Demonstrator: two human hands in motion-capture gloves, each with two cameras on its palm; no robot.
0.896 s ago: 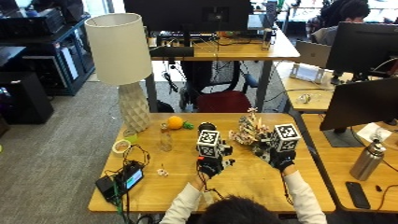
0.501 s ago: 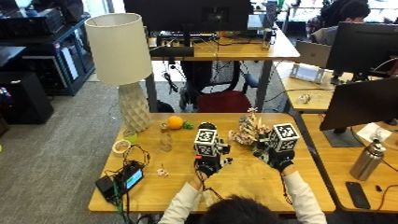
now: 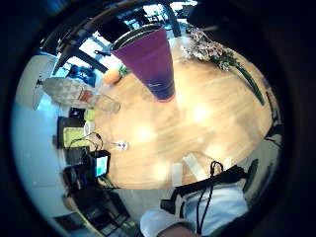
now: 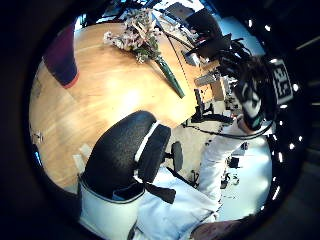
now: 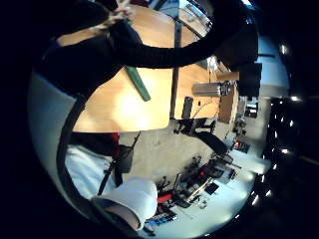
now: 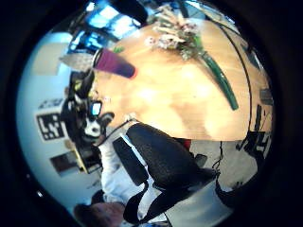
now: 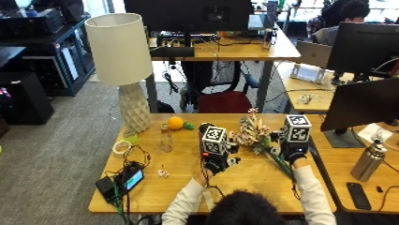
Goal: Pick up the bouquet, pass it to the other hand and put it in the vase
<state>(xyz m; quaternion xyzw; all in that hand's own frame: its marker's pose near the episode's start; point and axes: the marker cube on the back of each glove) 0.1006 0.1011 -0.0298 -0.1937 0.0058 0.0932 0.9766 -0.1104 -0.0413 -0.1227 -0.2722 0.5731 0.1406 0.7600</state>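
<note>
Bouquet of pale dried-looking blossoms on a long stiff green stem (image 7: 257,137) lies flat on the wooden desk (image 7: 181,187), just beside the tapered purple vase (image 3: 147,61). Right hand (image 7: 293,152) hovers near the stem, left hand (image 7: 216,161) near the vase; finger posture unreadable for both. Risks, judged: brittle blossoms shedding if pinched; narrow-footed vase tipping when the stem knocks its rim.

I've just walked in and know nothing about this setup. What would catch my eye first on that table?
Probably the bouquet of pale flowers lying on the wooden table between the person's two black-gloved hands, the left hand and the right hand. A purple vase stands by the left hand, and a tall white lamp rises at the table's far left corner, with an orange beside it.
</note>
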